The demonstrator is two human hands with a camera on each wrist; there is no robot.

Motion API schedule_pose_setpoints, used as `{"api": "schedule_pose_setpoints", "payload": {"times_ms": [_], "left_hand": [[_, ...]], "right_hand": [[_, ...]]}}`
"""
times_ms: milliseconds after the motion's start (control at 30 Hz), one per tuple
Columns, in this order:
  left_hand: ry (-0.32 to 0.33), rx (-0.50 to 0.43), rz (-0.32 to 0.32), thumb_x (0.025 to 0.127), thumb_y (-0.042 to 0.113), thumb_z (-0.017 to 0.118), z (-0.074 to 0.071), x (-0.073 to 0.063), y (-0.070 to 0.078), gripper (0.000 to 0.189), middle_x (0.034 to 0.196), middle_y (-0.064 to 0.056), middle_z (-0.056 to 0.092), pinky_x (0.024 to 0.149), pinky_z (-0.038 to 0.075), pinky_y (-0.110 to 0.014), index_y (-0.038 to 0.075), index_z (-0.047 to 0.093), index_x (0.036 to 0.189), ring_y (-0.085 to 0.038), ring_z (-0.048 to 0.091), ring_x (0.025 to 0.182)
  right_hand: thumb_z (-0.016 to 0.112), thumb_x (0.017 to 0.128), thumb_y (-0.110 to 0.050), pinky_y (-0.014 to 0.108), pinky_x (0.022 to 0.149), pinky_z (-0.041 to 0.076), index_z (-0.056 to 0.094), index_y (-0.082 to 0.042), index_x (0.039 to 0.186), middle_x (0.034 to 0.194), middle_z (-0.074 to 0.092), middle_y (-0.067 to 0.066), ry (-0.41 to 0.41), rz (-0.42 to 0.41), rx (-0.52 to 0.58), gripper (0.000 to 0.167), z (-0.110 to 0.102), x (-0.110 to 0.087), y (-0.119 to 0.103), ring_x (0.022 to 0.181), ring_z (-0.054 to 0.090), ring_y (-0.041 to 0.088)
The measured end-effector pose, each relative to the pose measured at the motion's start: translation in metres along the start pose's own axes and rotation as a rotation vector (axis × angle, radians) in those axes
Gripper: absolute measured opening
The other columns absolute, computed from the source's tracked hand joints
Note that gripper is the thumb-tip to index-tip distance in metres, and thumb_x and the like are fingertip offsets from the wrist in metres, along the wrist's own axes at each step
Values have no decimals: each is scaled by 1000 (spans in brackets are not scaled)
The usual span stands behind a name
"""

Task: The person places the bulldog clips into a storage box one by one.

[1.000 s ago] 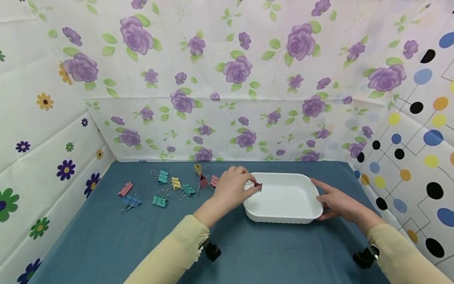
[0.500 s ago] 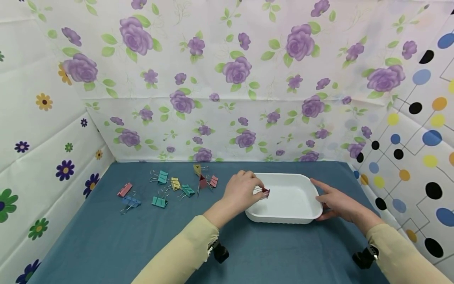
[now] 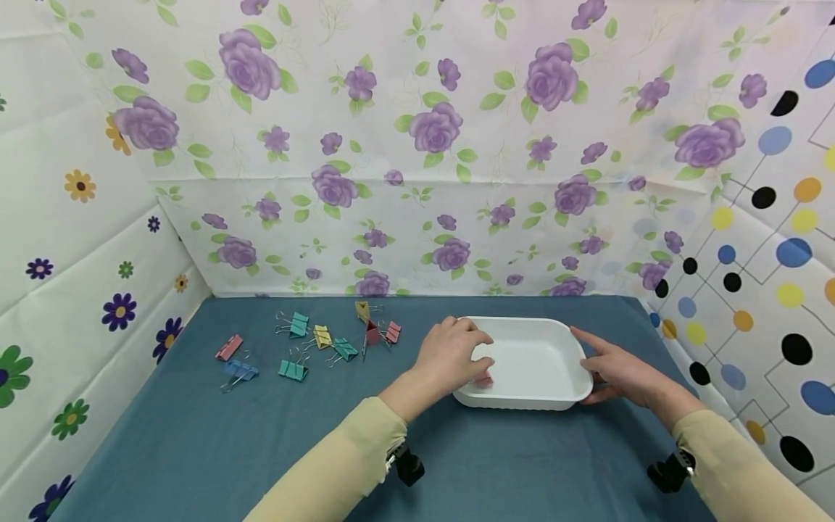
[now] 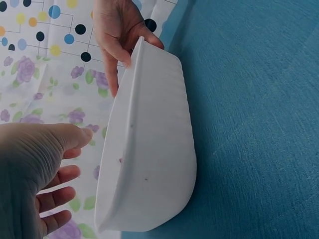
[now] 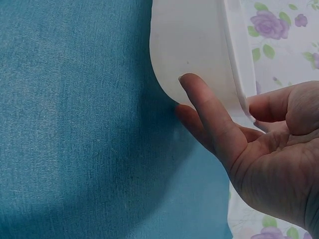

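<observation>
A white rectangular tray [image 3: 522,401] stands on the cloth in front of me. One red binder clip [image 3: 484,380] lies inside its left end, just below my left fingertips. My left hand [image 3: 446,359] hovers over that end with thumb and fingers parted and nothing between them; in the left wrist view the left hand [image 4: 37,174] shows beside the tray wall. At the opposite end my right hand [image 3: 616,370] grips the tray, and the right wrist view shows its fingers [image 5: 207,107] against the outer wall and rim.
On the left lie several binder clips: a red one [image 3: 229,348], a blue one [image 3: 241,370], green ones such as a green clip [image 3: 293,370], a yellow clip [image 3: 322,337] and more near the back. Patterned sheets [image 3: 437,181] enclose the blue cloth [image 3: 261,435].
My left hand carried the red binder clip farther over the tray, lowered it and let go of it inside. The right hand has stayed in place on the tray.
</observation>
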State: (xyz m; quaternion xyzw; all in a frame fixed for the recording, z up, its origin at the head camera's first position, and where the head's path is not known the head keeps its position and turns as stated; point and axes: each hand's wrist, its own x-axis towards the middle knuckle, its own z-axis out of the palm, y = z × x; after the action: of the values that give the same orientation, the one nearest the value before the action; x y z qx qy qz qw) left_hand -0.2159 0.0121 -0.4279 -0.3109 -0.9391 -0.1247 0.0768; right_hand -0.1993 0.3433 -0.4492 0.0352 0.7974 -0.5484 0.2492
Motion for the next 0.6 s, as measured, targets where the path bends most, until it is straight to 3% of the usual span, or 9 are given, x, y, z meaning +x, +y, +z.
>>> {"api": "schedule_pose_setpoints", "payload": {"times_ms": [367, 600], "left_hand": [[42, 0, 13, 97, 45, 70, -5, -2, -4, 39, 125, 1, 65, 95, 50, -42, 26, 71, 132, -23, 58, 116], [81, 7, 24, 96, 44, 72, -10, -3, -8, 45, 135, 0, 62, 111, 41, -46, 26, 67, 137, -24, 54, 128]], "right_hand": [[43, 110, -12, 51, 74, 61, -2, -20, 166, 116, 50, 32, 1, 0, 4, 73, 0, 0, 0, 91, 66, 36], [44, 109, -12, 51, 74, 61, -1, -22, 166, 120, 49, 34, 5, -2, 8, 73, 1, -1, 0, 94, 66, 38]]}}
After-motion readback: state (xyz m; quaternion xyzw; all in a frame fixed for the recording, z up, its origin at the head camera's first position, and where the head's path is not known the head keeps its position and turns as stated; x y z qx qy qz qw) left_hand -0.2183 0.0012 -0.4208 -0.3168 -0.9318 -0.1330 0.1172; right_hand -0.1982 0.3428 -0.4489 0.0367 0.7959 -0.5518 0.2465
